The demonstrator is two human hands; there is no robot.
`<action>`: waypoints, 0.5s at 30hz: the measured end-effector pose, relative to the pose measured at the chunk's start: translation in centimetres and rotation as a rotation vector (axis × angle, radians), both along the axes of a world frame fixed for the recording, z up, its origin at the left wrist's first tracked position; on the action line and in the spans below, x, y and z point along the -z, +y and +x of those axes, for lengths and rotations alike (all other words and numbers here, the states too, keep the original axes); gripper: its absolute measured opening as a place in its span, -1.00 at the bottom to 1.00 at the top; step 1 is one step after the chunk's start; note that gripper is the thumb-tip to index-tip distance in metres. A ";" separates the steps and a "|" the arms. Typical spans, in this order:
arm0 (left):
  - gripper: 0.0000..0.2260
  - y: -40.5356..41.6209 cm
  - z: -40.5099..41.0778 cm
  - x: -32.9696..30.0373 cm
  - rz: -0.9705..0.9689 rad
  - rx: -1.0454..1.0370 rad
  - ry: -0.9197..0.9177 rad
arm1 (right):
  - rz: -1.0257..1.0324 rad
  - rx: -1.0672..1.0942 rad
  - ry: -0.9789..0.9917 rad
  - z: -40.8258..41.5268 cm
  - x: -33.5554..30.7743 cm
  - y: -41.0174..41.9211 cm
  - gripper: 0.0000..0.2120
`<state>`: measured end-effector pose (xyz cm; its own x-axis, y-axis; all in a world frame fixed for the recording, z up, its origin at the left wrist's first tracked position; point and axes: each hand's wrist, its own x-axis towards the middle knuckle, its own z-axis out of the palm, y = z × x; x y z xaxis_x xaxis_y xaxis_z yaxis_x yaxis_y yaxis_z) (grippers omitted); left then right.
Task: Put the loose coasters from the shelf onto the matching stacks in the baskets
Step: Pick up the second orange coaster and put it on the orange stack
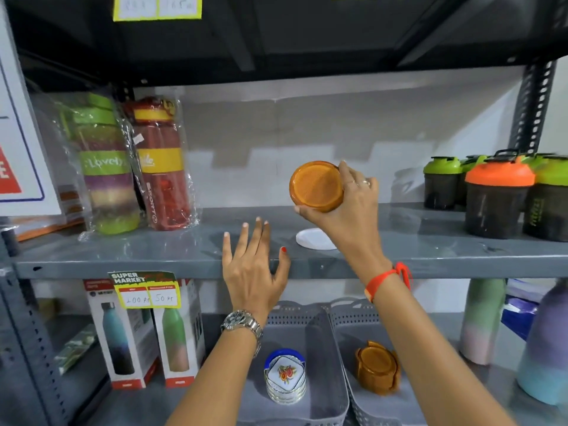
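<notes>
Holding an amber round coaster in my right hand, I have it lifted above the grey shelf, its flat face turned toward me, thumb under its lower edge and fingers over the top right. My left hand is spread wide and carries nothing, fingers reaching over the shelf's front lip. One white coaster lies flat on the shelf, just beside my right wrist. Below, two grey baskets sit side by side: the left basket has a stack of white floral coasters in a blue holder, the right basket a stack of amber coasters. Wrapped bottles stand at the shelf's left, shaker cups at its right.
</notes>
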<state>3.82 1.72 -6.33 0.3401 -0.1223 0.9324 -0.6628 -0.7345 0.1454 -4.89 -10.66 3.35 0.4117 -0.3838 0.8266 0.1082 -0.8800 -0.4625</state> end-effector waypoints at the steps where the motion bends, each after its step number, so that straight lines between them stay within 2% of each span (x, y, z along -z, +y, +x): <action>1: -0.51 0.0 -0.1 0.0 0.000 0.007 0.002 | 0.006 -0.014 -0.033 -0.6 0.2 0.3 -0.01; 10: -0.44 0.3 -0.5 -0.2 0.089 -0.032 0.103 | -0.101 -0.036 -0.408 -5.3 1.4 2.6 -0.12; 15: -0.40 0.3 -0.6 -0.2 0.088 -0.033 0.104 | -0.141 -0.050 -0.446 -6.7 1.3 3.1 -0.15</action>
<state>3.27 2.03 -6.15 0.4400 -0.1895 0.8778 -0.6226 -0.7688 0.1460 -11.60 -7.55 2.01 0.0200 -0.2441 0.9696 0.3135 -0.9193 -0.2379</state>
